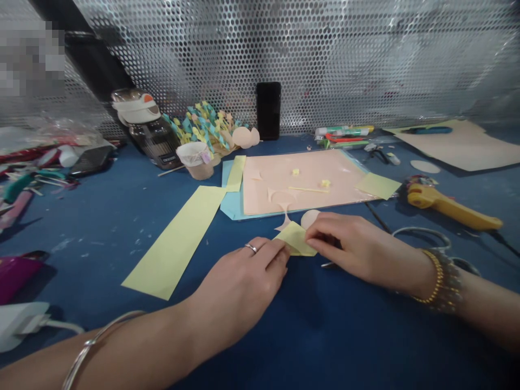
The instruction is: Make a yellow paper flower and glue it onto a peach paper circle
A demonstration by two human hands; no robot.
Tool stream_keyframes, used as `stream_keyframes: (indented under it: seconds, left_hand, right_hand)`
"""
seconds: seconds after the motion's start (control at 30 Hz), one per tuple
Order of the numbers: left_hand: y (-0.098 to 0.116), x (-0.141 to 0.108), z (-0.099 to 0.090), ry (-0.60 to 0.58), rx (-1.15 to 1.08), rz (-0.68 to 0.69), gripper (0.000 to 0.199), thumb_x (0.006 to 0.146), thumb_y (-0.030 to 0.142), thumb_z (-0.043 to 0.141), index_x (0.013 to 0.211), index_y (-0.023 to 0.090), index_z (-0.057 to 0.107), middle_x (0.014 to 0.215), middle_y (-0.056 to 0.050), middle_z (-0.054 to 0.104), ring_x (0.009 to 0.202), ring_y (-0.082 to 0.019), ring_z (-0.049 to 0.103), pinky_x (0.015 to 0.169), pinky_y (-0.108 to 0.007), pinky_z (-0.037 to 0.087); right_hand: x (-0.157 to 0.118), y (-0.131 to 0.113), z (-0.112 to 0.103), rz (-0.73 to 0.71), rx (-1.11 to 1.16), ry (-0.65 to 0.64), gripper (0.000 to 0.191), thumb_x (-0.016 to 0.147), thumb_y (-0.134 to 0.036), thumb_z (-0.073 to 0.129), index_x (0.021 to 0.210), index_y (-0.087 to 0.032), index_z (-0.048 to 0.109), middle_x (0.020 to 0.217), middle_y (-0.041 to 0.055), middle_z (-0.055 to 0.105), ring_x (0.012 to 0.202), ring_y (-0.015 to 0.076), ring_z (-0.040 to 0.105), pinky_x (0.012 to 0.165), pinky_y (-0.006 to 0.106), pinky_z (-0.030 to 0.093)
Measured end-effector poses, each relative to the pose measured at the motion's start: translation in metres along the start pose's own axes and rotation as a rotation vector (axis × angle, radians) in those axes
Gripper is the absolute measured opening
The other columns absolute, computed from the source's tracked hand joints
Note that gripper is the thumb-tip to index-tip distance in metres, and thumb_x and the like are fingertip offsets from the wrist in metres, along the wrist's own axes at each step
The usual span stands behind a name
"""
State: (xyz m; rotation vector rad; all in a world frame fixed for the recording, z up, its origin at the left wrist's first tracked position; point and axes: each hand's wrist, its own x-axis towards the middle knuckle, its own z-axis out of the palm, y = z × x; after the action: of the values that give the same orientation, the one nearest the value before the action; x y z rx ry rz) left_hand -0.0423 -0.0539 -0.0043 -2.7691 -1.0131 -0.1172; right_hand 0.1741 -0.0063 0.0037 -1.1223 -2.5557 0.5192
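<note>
1. At a blue table, a person's left hand and right hand meet over a small pale yellow paper piece, held near the front edge of a pale pink sheet.
2. The piece lies directly between the hands, its long axis running roughly left to right and slanting slightly across the view.
3. Neither hand is clenched. The left fingertips press the piece's left end, while the right hand's bent fingers pinch its upper right side. The right hand sits slightly farther from the wearer, and its fingers reach over the piece.
4. A long pale yellow paper strip lies on the table to the left, its long axis slanting from the lower left toward the pink sheet, well beyond the left hand.
5. A round cream paper disc sits just above the right hand's fingers.
6. A yellow-handled rotary cutter rests to the right, beyond the right wrist's beaded bracelets. A paper cup and a black phone stand farther back.
</note>
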Motion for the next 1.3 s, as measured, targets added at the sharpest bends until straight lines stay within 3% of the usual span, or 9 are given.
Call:
stream_keyframes:
  seconds: [0.2, 0.3, 0.43, 0.57, 0.83, 1.07, 1.3]
  left_hand:
    - [0.0, 0.002, -0.003, -0.043, -0.038, -0.016, 0.034, 0.094, 0.015, 0.035, 0.12, 0.008, 0.055, 0.113, -0.013, 0.062, 0.101, -0.027, 0.059, 0.077, -0.041, 0.056]
    - [0.001, 0.001, -0.002, -0.022, -0.019, -0.026, 0.032, 0.094, 0.015, 0.036, 0.118, 0.008, 0.056, 0.112, -0.014, 0.062, 0.098, -0.027, 0.059, 0.074, -0.04, 0.057]
    - [0.001, 0.001, 0.0, -0.005, 0.006, -0.012, 0.031, 0.092, 0.013, 0.04, 0.118, 0.007, 0.056, 0.112, -0.013, 0.061, 0.099, -0.027, 0.059, 0.074, -0.038, 0.056]
    - [0.001, 0.0, 0.001, -0.01, 0.022, -0.005, 0.032, 0.092, 0.013, 0.039, 0.118, 0.006, 0.056, 0.113, -0.014, 0.061, 0.1, -0.027, 0.058, 0.077, -0.038, 0.056]
    - [0.0, -0.001, 0.0, -0.076, 0.021, 0.006, 0.034, 0.089, 0.011, 0.042, 0.121, 0.005, 0.053, 0.12, -0.015, 0.059, 0.106, -0.029, 0.055, 0.082, -0.04, 0.054]
    - [0.0, 0.001, 0.001, -0.1, -0.057, -0.044, 0.038, 0.096, 0.019, 0.031, 0.125, 0.003, 0.049, 0.123, -0.017, 0.056, 0.108, -0.03, 0.054, 0.083, -0.042, 0.052]
    - [-0.002, 0.003, -0.001, -0.115, -0.08, -0.066, 0.037, 0.096, 0.021, 0.031, 0.126, 0.009, 0.049, 0.124, -0.013, 0.055, 0.105, -0.029, 0.053, 0.084, -0.044, 0.051]
  right_hand:
    - [0.0, 0.015, -0.012, 0.071, -0.112, 0.066, 0.014, 0.089, -0.023, 0.05, 0.08, -0.019, 0.06, 0.077, 0.0006, 0.059, 0.07, 0.0134, 0.054, 0.064, 0.027, 0.04]
    - [-0.002, 0.011, -0.011, -0.022, -0.1, 0.116, 0.012, 0.088, -0.022, 0.051, 0.086, -0.019, 0.062, 0.083, 0.0021, 0.06, 0.075, 0.0143, 0.056, 0.068, 0.027, 0.043]
    - [-0.006, -0.001, -0.001, -0.198, -0.08, 0.001, 0.019, 0.091, -0.022, 0.048, 0.101, -0.021, 0.064, 0.092, 0.0045, 0.06, 0.085, 0.0171, 0.056, 0.076, 0.03, 0.046]
    - [-0.009, -0.007, 0.005, -0.223, -0.163, -0.036, 0.023, 0.092, -0.023, 0.045, 0.107, -0.021, 0.063, 0.089, 0.0054, 0.058, 0.083, 0.0185, 0.055, 0.072, 0.031, 0.049]
    - [-0.01, -0.012, 0.006, -0.27, -0.339, -0.032, 0.021, 0.091, -0.016, 0.043, 0.086, -0.015, 0.063, 0.084, 0.0072, 0.058, 0.076, 0.02, 0.056, 0.066, 0.035, 0.052]
    - [-0.009, -0.012, 0.008, -0.294, -0.438, -0.04, 0.023, 0.091, -0.015, 0.044, 0.102, -0.014, 0.063, 0.084, 0.0065, 0.056, 0.076, 0.0214, 0.056, 0.064, 0.037, 0.052]
    - [-0.01, -0.011, 0.009, -0.324, -0.451, -0.002, 0.024, 0.092, -0.016, 0.043, 0.107, -0.014, 0.061, 0.084, 0.0058, 0.055, 0.076, 0.0208, 0.054, 0.063, 0.036, 0.051]
